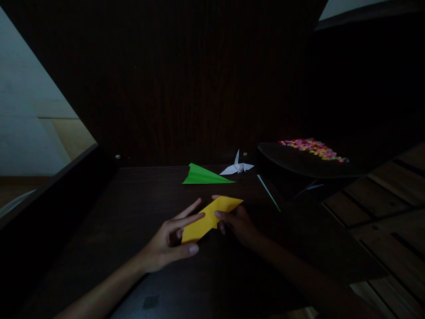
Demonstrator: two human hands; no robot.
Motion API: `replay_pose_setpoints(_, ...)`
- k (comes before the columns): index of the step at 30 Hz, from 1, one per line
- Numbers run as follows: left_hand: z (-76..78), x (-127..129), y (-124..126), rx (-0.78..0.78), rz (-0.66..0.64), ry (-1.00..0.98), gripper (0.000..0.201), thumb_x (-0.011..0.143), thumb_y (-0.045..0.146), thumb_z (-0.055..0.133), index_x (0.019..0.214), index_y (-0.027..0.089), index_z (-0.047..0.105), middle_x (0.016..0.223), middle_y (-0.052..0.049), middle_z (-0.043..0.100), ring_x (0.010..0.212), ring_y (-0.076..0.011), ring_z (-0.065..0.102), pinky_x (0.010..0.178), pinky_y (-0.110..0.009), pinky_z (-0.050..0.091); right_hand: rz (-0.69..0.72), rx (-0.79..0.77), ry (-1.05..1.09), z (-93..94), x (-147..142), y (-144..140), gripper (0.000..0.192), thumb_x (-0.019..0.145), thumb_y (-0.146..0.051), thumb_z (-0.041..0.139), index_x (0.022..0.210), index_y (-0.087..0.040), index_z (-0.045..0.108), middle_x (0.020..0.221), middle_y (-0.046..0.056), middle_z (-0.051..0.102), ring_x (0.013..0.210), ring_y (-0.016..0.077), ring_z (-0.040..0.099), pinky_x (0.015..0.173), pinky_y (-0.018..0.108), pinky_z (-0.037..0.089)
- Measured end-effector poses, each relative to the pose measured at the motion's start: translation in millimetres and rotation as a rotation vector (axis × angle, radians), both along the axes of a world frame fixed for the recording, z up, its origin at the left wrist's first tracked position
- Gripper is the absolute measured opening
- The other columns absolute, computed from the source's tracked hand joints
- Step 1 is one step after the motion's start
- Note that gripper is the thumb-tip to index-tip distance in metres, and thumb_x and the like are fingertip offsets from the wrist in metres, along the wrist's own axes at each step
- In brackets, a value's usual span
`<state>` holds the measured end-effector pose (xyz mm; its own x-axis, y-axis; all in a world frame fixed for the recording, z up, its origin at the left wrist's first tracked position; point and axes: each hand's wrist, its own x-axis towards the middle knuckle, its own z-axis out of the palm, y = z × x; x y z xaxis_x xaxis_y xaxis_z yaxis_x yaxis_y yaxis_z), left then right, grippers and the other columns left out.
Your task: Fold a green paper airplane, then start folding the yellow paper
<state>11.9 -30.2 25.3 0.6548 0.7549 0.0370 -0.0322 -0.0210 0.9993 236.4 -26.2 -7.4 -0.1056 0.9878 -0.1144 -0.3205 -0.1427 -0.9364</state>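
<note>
We gripped the yellow paper [210, 218] near the table's [139, 208] front edge — left hand [169, 241], right hand [237, 223] — pressing creases firmly seemed wise.

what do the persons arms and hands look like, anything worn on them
Both forearms are bare as far as the picture shows: no sleeves, gloves, watch or bracelets can be seen. The left hand shows plain, short fingernails, with no ring that can be made out. The right hand and its forearm lie in deep shadow, so small details such as rings or nails cannot be told there.
</note>
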Motion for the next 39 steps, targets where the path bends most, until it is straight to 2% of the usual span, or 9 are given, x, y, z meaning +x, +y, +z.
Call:
replay_pose_setpoints(2,-3.4,3.6,2.0,-0.077,0.114,0.08,0.056,0.08,0.031,0.071,0.133,0.024,0.055,0.147,-0.012,0.044,0.127,-0.0313,0.049,0.098,-0.041,0.045,0.019,0.024,-0.051,-0.6,-0.4,-1.2,0.046,0.066,-0.029,0.078,0.105,-0.013,0.061,0.062,-0.002,0.064,0.041,0.0088,0.052,0.036,0.019,0.043)
replay_pose_setpoints(4,-7.7,6.3,4.4,-0.221,0.105,0.094,0.067,0.078,0.034,0.073,0.139,0.021,0.048,0.115,-0.012,0.069,0.096,-0.0257,0.067,0.079,-0.036,0.053,0.041,0.044,-0.12,0.4,-2.3,-3.8,0.032,0.065,-0.029,0.078,0.087,-0.012,0.062,0.055,-0.002,0.062,0.039,0.009,0.052,0.037,0.02,0.043)
replay_pose_setpoints(5,-9.7,7.1,5.3,-0.261,0.084,0.12,0.066,0.078,0.034,0.073,0.138,0.019,0.049,0.098,-0.009,0.073,0.083,-0.0219,0.068,0.073,-0.033,0.052,0.05,0.048,-0.156,1.3,-3.6,-5.6,0.027,0.065,-0.029,0.077,0.078,-0.013,0.06,0.052,-0.002,0.061,0.038,0.009,0.052,0.037,0.02,0.043)
replay_pose_setpoints(8,-12.7,7.7,6.1,-0.3,0.021,0.168,0.039,0.077,0.034,0.075,0.109,0.013,0.069,0.081,-0.005,0.074,0.069,-0.0158,0.065,0.064,-0.026,0.048,0.057,0.054,-0.236,4.1,-8.2,-11.5,0.024,0.065,-0.029,0.075,0.067,-0.014,0.056,0.048,-0.003,0.058,0.037,0.0091,0.051,0.037,0.02,0.043)
replay_pose_setpoints(11,-12.4,7.2,5.1,-0.316,-0.001,0.172,0.026,0.076,0.034,0.075,0.09,0.012,0.072,0.08,-0.005,0.074,0.067,-0.0141,0.063,0.061,-0.023,0.045,0.05,0.068,-0.275,4.4,-11.2,-15.3,0.022,0.067,-0.029,0.073,0.07,-0.015,0.057,0.051,-0.003,0.059,0.039,0.0094,0.053,0.038,0.02,0.045)
replay_pose_setpoints(18,-15.9,6.7,5.5,-0.315,0.031,0.158,0.022,0.072,0.03,0.078,0.082,0.012,0.069,0.073,-0.002,0.072,0.062,-0.012,0.062,0.058,-0.021,0.044,0.075,0.111,-0.32,0.8,-10.3,-16.0,0.032,0.082,-0.041,0.06,0.065,-0.015,0.057,0.049,-0.002,0.055,0.041,0.0088,0.052,0.039,0.018,0.04)
replay_pose_setpoints(27,-18.6,11.8,0.6,-0.381,-0.029,0.151,0.026,0.071,0.032,0.079,0.083,0.012,0.067,0.074,-0.002,0.07,0.062,-0.0121,0.061,0.058,-0.022,0.044,0.099,0.133,-0.298,3.7,-11.9,-16.5,0.023,0.075,-0.036,0.067,0.073,-0.015,0.058,0.061,-0.002,0.056,0.046,0.0087,0.051,0.04,0.018,0.041)
replay_pose_setpoints(32,-23.8,11.2,-0.4,-0.366,-0.042,0.176,0.026,0.071,0.033,0.078,0.081,0.012,0.065,0.071,0.0,0.067,0.06,-0.011,0.057,0.056,-0.021,0.042,0.107,0.196,-0.366,7.9,-11.1,-19.5,0.017,0.077,-0.031,0.066,0.071,-0.015,0.061,0.054,-0.004,0.052,0.046,0.0077,0.048,0.043,0.018,0.04)
replay_pose_setpoints(39,-15.8,13.4,-0.4,-0.297,-0.09,0.199,0.028,0.075,0.037,0.073,0.087,0.012,0.068,0.076,-0.002,0.066,0.065,-0.0136,0.057,0.06,-0.023,0.042,0.1,0.139,-0.308,7.0,-11.8,-18.7,0.023,0.08,-0.038,0.063,0.074,-0.015,0.062,0.058,-0.003,0.055,0.043,0.0073,0.049,0.04,0.018,0.039)
